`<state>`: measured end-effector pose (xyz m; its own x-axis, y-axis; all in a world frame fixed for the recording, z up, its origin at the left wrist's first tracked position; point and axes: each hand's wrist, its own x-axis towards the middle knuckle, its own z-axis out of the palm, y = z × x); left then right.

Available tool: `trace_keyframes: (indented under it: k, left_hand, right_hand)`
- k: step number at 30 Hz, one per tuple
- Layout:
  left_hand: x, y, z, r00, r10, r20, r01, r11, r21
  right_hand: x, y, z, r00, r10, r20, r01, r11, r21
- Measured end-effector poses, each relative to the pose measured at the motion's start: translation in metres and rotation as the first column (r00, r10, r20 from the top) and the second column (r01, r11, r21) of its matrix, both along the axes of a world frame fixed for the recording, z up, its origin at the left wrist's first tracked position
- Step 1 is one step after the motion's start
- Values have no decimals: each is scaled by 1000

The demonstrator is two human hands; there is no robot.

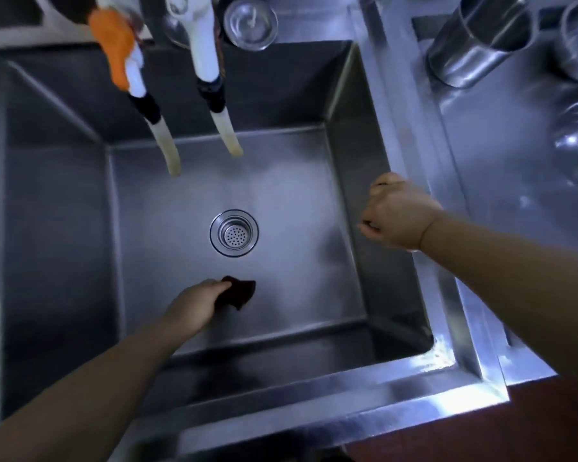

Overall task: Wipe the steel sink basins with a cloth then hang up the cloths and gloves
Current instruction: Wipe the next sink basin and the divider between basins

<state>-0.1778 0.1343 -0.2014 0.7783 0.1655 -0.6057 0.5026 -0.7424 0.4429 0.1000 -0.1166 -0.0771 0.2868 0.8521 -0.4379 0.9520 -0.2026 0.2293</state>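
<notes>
Down in the steel basin (354,135), the left hand (194,303) grips a dark cloth (239,291); the right hand (397,213) curls over the rim, its grip unclear.

Your single head-worn wide-angle camera looks steeply down, from close above, into the square steel sink basin (344,181), with your forearms reaching in from the bottom edge.

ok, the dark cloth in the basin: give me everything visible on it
The cloth is small, dark maroon-brown, soft and crumpled, with a ragged outline. It lies bunched on the floor of the steel sink basin, just on the near side of the round drain strainer and apart from it. The left hand grips its left edge, fingers curled over it. Its weave is too blurred to read.
</notes>
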Motion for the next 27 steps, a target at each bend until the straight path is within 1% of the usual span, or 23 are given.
trace_keyframes:
  k: [1, 3, 5, 6, 8, 10, 11, 13, 14, 15, 16, 17, 18, 19, 20, 21, 23, 27]
  left_hand:
    - [-6, 0, 18, 997, 77, -3, -77, 997, -4]
    - [-19, 1, 51, 975, 213, 59, -214, 977, 3]
    - [-33, 1, 92, 912, 395, 113, -395, 918, -27]
    - [-42, 2, 111, 853, 502, 141, -496, 865, -79]
    - [-67, 5, 148, 678, 710, 189, -667, 703, -247]
    - [-93, 6, 177, 526, 828, 194, -755, 560, -341]
    - [-106, 4, 189, 441, 879, 183, -786, 477, -394]
    - [-128, -4, 210, 228, 963, 143, -804, 269, -530]
    - [-138, -10, 220, 133, 984, 122, -797, 179, -577]
    - [-149, -16, 229, 62, 992, 108, -783, 116, -611]
    - [-159, -21, 237, 12, 995, 100, -769, 73, -635]
    - [-170, -26, 245, -34, 995, 92, -753, 36, -657]
    - [-181, -29, 253, -82, 993, 82, -732, -5, -681]
    - [-193, -32, 260, -129, 990, 64, -704, -46, -708]
    - [-204, -35, 267, -165, 985, 50, -680, -77, -729]
    - [-216, -36, 273, -193, 980, 41, -661, -99, -743]
    - [-239, -38, 283, -248, 968, 33, -623, -133, -771]
    - [-290, -33, 298, -368, 928, 53, -561, -176, -809]
  right_hand:
    - [-1, 0, 3, 1000, -2, 4, 2, 1000, -16]
    - [-5, 0, 9, 1000, -8, 18, 8, 999, -32]
    - [-10, 2, 14, 999, -8, 39, 11, 997, -74]
    - [-14, 4, 16, 998, -8, 56, 14, 992, -123]
    - [-27, 10, 19, 997, -33, 65, 45, 979, -197]
    - [-51, 19, 21, 997, -68, 31, 73, 974, -215]
    - [-68, 24, 23, 996, -87, -18, 82, 976, -203]
    - [-107, 38, 30, 971, -179, -161, 156, 977, -145]
    - [-128, 45, 34, 951, -203, -235, 182, 977, -107]
    - [-149, 53, 39, 930, -207, -304, 193, 978, -73]
    - [-169, 60, 46, 900, -218, -377, 214, 975, -54]
    - [-189, 68, 54, 852, -244, -463, 253, 967, -43]
    - [-207, 76, 61, 771, -290, -567, 318, 947, -53]
    - [-223, 84, 69, 664, -328, -672, 383, 921, -71]
    - [-239, 93, 77, 570, -342, -747, 434, 897, -80]
    - [-254, 103, 83, 508, -332, -795, 465, 882, -71]
    - [-281, 123, 95, 468, -279, -838, 473, 881, -28]
    - [-334, 163, 115, 514, -171, -840, 379, 924, 43]
